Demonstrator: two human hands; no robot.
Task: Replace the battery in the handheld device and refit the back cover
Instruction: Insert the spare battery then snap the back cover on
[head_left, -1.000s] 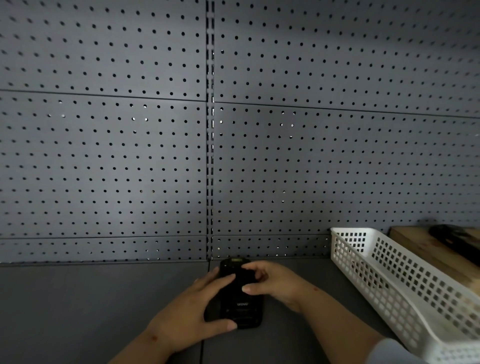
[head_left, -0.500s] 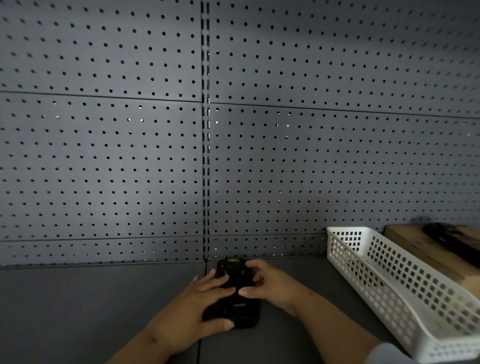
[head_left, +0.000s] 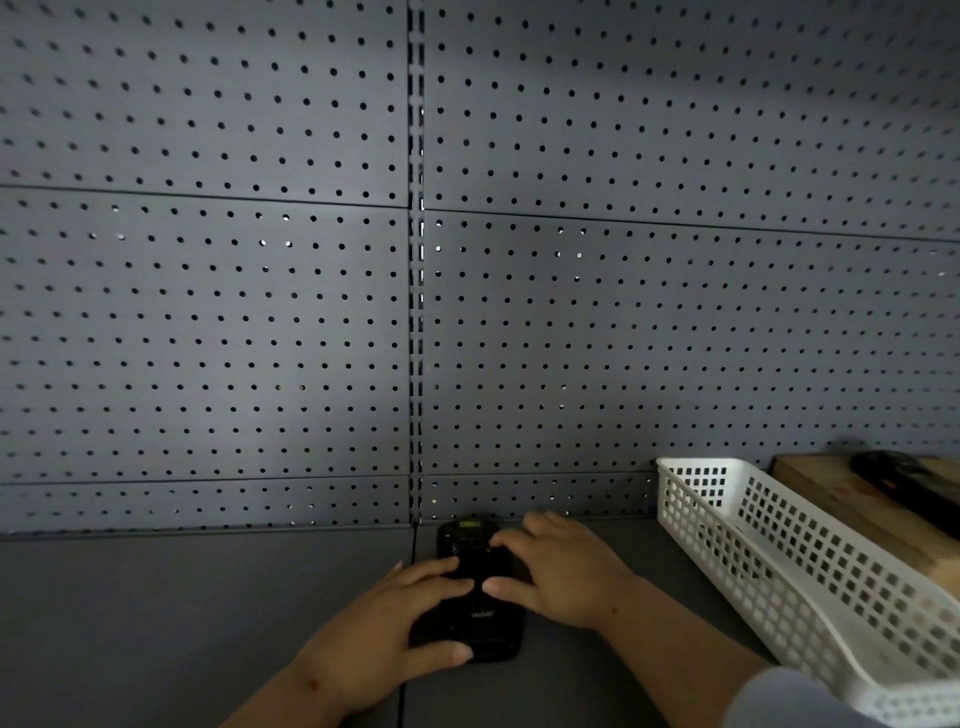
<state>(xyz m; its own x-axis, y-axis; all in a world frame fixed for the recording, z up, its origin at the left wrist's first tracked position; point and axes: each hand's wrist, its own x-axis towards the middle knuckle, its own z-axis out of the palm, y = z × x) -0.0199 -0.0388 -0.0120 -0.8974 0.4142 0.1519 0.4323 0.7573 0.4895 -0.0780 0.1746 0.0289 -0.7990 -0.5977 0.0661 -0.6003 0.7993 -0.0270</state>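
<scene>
A black handheld device (head_left: 480, 618) lies back side up on the grey worktop, its far end close to the pegboard wall. My left hand (head_left: 384, 631) grips its left side, fingers across the back cover and thumb at the near end. My right hand (head_left: 558, 569) rests on its right side, with the fingers spread over the upper back and the thumb pressing at mid-cover. The back cover appears to sit on the device; no loose battery shows.
A white perforated plastic basket (head_left: 779, 561) runs along the right. Behind it a wooden block (head_left: 831, 486) carries a dark object (head_left: 904, 478). A grey pegboard wall (head_left: 311, 312) stands right behind the device. The grey worktop (head_left: 156, 623) extends to the left.
My right hand's fingers have spread further up over the device's far end. My left hand keeps its grip; the device has barely shifted.
</scene>
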